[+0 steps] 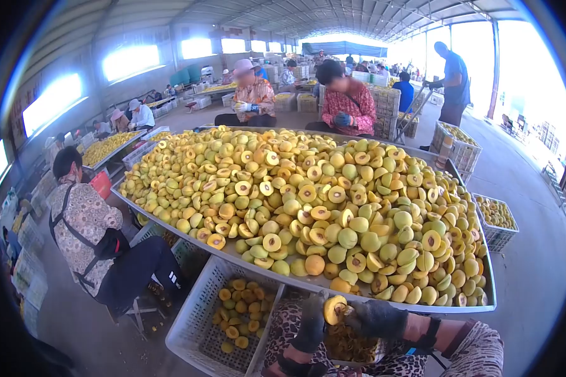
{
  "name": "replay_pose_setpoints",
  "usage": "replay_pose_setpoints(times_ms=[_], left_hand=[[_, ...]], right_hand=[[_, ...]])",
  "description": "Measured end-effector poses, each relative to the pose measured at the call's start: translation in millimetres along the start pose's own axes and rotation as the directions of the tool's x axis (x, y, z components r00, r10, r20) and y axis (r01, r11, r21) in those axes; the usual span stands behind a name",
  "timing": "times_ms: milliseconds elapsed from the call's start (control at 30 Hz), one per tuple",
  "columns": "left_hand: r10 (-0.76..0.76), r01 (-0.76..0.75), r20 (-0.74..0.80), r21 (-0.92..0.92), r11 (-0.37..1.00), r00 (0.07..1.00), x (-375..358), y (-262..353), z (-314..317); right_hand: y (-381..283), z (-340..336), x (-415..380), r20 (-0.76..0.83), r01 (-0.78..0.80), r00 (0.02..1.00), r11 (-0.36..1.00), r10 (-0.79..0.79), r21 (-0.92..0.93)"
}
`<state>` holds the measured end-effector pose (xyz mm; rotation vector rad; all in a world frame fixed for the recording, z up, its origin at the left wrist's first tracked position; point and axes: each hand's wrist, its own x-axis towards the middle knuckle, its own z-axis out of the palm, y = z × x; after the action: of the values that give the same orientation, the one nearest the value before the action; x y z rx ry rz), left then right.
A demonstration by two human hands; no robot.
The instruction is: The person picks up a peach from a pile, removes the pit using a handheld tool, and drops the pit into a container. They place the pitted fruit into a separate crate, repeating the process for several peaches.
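Observation:
My left hand, in a dark glove, grips a yellow peach half with its cut face and brown centre turned up. Close against the fruit's other side is my right hand, also dark-gloved, with its fingers curled closed; whatever is in them is hidden. Below both hands, a container of brown and yellow scraps sits between my legs. Just beyond them rises a large heap of halved yellow peaches on a metal-edged table. Many of these halves show a brown centre.
A grey plastic crate holding several peach halves stands at my left knee. One person sits to the left; two more sit across the table. Filled crates stand off the table's right end. A standing person grips a cart handle.

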<state>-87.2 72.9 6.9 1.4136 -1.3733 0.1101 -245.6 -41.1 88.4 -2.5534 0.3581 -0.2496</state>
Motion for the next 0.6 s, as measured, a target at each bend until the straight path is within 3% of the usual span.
replay_pose_setpoints(times_ms=[67, 133, 167, 200, 233, 300, 367, 433, 467, 500, 567, 600], left_hand=[[-0.013, 0.013, 0.06, -0.004, 1.0, 0.998, 4, 10, 4], [0.066, -0.064, -0.094, 0.027, 0.998, 0.993, 20, 23, 9], [0.071, -0.07, -0.085, 0.019, 0.997, 0.994, 15, 22, 14], [-0.008, 0.009, -0.037, 0.026, 1.0, 0.999, 7, 19, 17], [0.003, -0.003, -0.016, -0.024, 1.0, 1.0, 6, 14, 24], [0.026, -0.022, 0.025, -0.127, 0.992, 0.999, 12, 14, 31], [0.066, -0.062, -0.13, 0.029, 0.998, 0.989, 9, 26, 38], [-0.022, 0.021, -0.016, -0.063, 0.998, 1.0, 25, 44, 37], [-0.373, 0.388, 0.179, -0.683, 0.618, 0.91, 28, 41, 43], [-0.477, 0.505, 0.52, -0.846, -0.172, 0.708, 29, 38, 50], [-0.43, 0.445, 0.426, -0.893, -0.061, 0.796, 44, 69, 50], [-0.373, 0.456, 0.39, -0.884, 0.104, 0.842, 47, 70, 50]], right_hand=[[2, 0, -11, 0.007, -0.033, 0.999, 0.999, 0.033, -0.037], [10, 9, -15, -0.031, 0.036, 0.999, 0.999, -0.036, 0.005], [14, 13, -17, -0.048, 0.056, 0.997, 0.998, -0.055, 0.017], [15, 16, -19, -0.048, 0.002, 0.999, 0.988, 0.006, 0.153], [17, 17, -21, -0.047, -0.05, 0.997, 0.957, 0.066, 0.286], [22, 15, -28, -0.117, -0.039, 0.991, 0.964, 0.072, 0.262], [17, 12, -35, -0.161, -0.041, 0.984, 0.968, 0.082, 0.247], [4, 14, -41, -0.362, -0.068, 0.922, 0.979, 0.135, 0.192], [12, 23, -43, -0.397, -0.095, 0.903, 0.977, 0.166, 0.191], [4, 16, -43, -0.369, -0.174, 0.889, 0.945, 0.272, 0.276], [4, 14, -43, -0.342, -0.237, 0.841, 0.855, 0.418, 0.462], [6, 16, -43, -0.413, -0.197, 0.82, 0.873, 0.396, 0.447]])
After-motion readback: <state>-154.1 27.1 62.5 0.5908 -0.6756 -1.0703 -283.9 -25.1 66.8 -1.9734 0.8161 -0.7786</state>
